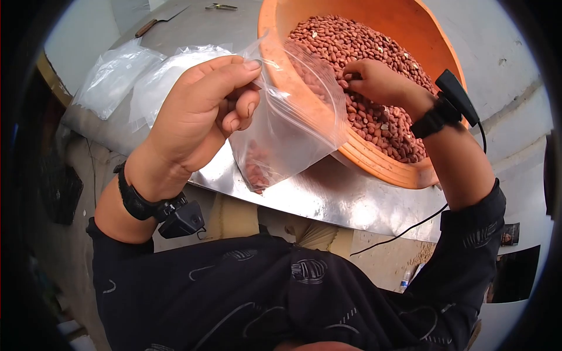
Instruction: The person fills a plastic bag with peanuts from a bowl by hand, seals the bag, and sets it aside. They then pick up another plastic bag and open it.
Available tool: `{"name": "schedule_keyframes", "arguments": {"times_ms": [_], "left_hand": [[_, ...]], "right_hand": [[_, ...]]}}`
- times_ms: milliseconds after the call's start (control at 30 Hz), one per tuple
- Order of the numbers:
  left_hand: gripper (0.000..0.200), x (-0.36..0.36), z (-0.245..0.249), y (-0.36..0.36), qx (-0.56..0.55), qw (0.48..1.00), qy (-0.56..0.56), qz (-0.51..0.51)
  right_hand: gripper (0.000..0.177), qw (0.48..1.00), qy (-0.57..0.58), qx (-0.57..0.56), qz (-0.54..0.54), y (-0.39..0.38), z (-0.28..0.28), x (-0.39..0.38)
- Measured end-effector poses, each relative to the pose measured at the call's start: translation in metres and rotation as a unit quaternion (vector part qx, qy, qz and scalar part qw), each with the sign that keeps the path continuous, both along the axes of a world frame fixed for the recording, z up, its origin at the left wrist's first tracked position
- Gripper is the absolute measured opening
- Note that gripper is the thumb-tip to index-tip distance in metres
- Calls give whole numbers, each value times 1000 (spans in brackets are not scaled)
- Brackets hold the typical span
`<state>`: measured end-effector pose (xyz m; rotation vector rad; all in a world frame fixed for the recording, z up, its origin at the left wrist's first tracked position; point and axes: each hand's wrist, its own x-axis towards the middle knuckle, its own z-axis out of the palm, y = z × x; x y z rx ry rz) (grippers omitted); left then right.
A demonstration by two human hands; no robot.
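My left hand [213, 99] is closed, its thumb and forefinger pinching the top edge of a clear zip bag [287, 140]. The bag hangs tilted against the orange basin [380, 158], with some reddish peanuts [256, 167] in its bottom corner. Inside the basin is a large heap of red-skinned peanuts [383, 126]. My right hand [374, 82] is at that heap, just beyond the bag's mouth. Its fingers are curled round a few peanuts, partly hidden by the hand.
Stacks of clear plastic bags [114, 79] lie on the metal table [304, 199] to the left. Behind them are a wooden-handled knife [152, 24] and a small metal tool [221, 7]. A black cable [404, 228] runs below my right arm.
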<state>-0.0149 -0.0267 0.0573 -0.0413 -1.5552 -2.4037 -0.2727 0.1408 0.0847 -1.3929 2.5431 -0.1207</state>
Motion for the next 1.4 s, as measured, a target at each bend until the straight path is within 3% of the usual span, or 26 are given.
{"name": "schedule_keyframes", "arguments": {"times_ms": [200,233,267,333,433,533,633,733,867,967,1067,1167,1267,1367,1400], "left_hand": [[18,5,1,0,6,1000,-8,8],[18,5,2,0,4,1000,-9,7],[18,4,2,0,2,1000,-10,6],[18,2,1,1,1,1000,-11,4],[18,1,0,3,2,1000,-8,4],[18,1,0,5,4,1000,-6,6],[18,2,1,6,5,1000,-11,14],[19,3,5,10,1,999,-28,44],[18,1,2,4,9,1000,-4,16],[18,0,-1,1,21,1000,2,1],[18,2,-2,3,35,999,0,12],[18,6,-4,1,31,999,4,20],[19,7,-4,0,30,999,13,15],[19,3,-7,-2,34,999,21,15],[19,1,-8,-2,35,999,25,12]], "right_hand": [[14,988,88,-100,81,1,23,-9],[13,991,-27,-132,11,-1,35,5],[14,982,-103,-158,35,-3,49,16],[17,959,-158,-230,36,-11,69,47],[16,950,-257,-167,63,-30,95,97],[20,957,-237,-86,144,-41,97,129],[23,976,-159,-87,117,-51,81,140],[21,965,-197,-143,94,-56,53,131],[26,959,-173,-159,157,-46,56,123],[25,965,-190,-131,124,-33,77,117],[28,968,-168,-182,42,-2,72,91],[30,997,-70,21,-28,37,70,47],[40,968,16,220,-121,72,60,26],[77,951,-147,202,-185,94,50,24],[73,966,-146,151,-153,94,44,29]]}}
